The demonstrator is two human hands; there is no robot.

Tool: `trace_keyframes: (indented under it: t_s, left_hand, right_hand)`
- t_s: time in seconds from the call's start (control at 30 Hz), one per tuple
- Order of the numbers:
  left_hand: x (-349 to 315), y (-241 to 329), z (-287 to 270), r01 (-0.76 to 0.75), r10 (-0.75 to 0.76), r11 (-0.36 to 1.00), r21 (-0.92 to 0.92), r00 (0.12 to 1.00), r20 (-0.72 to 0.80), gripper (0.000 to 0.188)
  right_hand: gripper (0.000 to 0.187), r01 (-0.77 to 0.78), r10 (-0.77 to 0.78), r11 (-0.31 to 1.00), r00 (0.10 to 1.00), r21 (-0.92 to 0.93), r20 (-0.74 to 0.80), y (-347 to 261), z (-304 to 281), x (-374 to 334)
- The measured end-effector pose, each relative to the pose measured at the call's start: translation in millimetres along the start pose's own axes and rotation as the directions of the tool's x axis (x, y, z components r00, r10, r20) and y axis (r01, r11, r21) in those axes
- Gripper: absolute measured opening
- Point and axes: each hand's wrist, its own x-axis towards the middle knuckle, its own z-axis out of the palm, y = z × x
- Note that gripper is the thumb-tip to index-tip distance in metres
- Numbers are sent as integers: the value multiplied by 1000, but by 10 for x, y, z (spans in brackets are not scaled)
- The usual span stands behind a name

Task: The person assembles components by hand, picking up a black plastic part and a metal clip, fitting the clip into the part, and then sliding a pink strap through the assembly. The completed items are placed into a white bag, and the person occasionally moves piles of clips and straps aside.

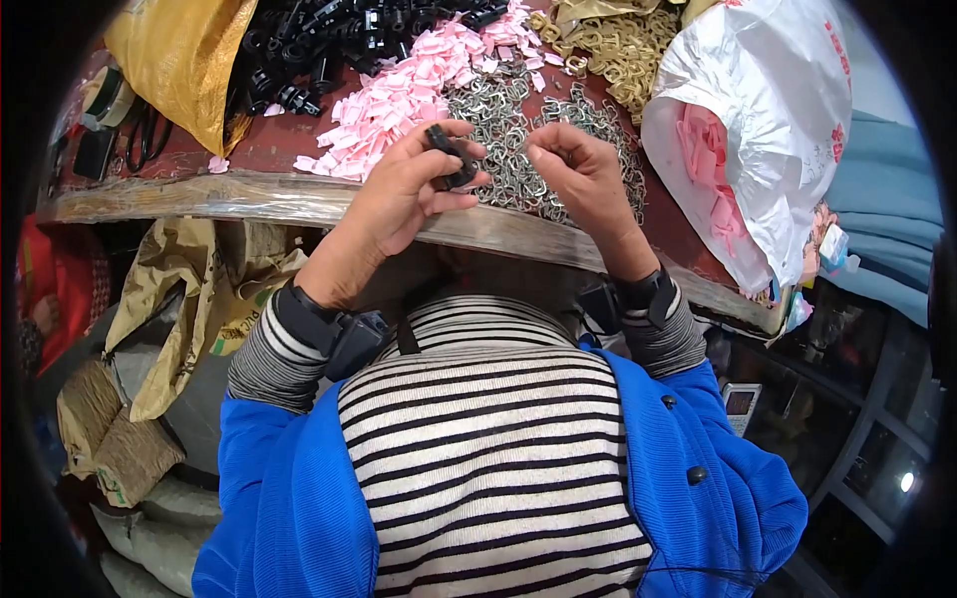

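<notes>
My left hand (411,184) is closed around a small black plastic part (449,159), gripped between the thumb and fingers above the table's near edge. To its right, my right hand (581,169) is curled with the thumb against the index finger; anything in that pinch is too small or hidden to make out. Beneath and between both hands spreads a heap of small silvery metal hooks (498,125). Thin pink pieces (399,105) lie in a pile beyond my left hand. Behind them is a heap of similar black plastic parts (319,45).
Brass-coloured metal rings (620,60) are heaped at the back right. A white plastic bag (768,130) with pink pieces inside stands at the table's right. At the left are a yellow sack (184,60) and a tape roll (108,97). The wooden table edge (269,201) runs before me.
</notes>
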Motion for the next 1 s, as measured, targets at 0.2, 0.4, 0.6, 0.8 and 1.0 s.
trace_keyframes:
  t_s: [0.2, 0.4, 0.6, 0.8, 1.0]
  left_hand:
    - [47, -128, 17, 92, -59, 975, -203, 984, 165, 28]
    - [33, -202, 64, 71, -61, 995, -68, 989, 132, 28]
    - [2, -248, 18, 70, -46, 993, -97, 972, 231, 30]
    - [-44, -212, -7, 53, -60, 994, 94, 995, 76, 33]
    - [-29, -241, -48, 80, -83, 994, 73, 996, 42, 31]
  right_hand:
    - [4, 131, -132, 990, 991, -54, -12, -123, 166, -100]
    - [8, 367, -368, 805, 925, -467, 92, -243, 217, -139]
    - [9, 469, -459, 699, 873, -540, 164, -205, 233, -137]
    - [9, 459, -393, 682, 887, -569, 245, -247, 172, -142]
    - [9, 488, -382, 608, 871, -626, 308, -232, 167, -144]
